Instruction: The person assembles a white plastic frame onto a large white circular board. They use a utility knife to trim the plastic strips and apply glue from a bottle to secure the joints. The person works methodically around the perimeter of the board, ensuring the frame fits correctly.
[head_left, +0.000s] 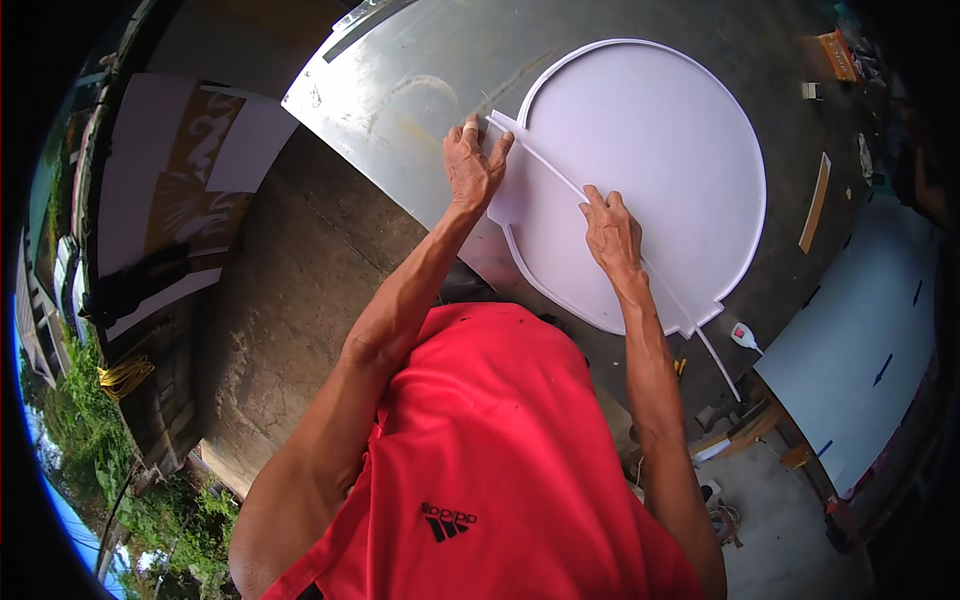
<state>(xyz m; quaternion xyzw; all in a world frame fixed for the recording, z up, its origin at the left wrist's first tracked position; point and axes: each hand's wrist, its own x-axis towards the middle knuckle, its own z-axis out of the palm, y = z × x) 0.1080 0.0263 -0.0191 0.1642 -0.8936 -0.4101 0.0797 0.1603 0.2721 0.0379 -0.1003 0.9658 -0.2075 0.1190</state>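
A large round white panel (660, 150) with a raised rim and squared tabs lies in front of me. Diagonally across it runs a long, thin white strip (552, 169), whose lower right end sticks out past the panel near a tab. At the upper left tab, my left hand (473, 172) has its thumb and fingers on either side of the strip's end; a pale band circles one finger. My right hand (614, 238) pinches the strip farther along, over the panel, with its fingers curled. The forearm covers part of the panel's lower edge.
The panel rests on a grey metal-topped table (400, 110). A small white tool with a red spot (743, 336) lies beside the lower right tab. Farther right are a brown strip (816, 203), an orange box (838, 56) and a pale blue sheet (850, 340).
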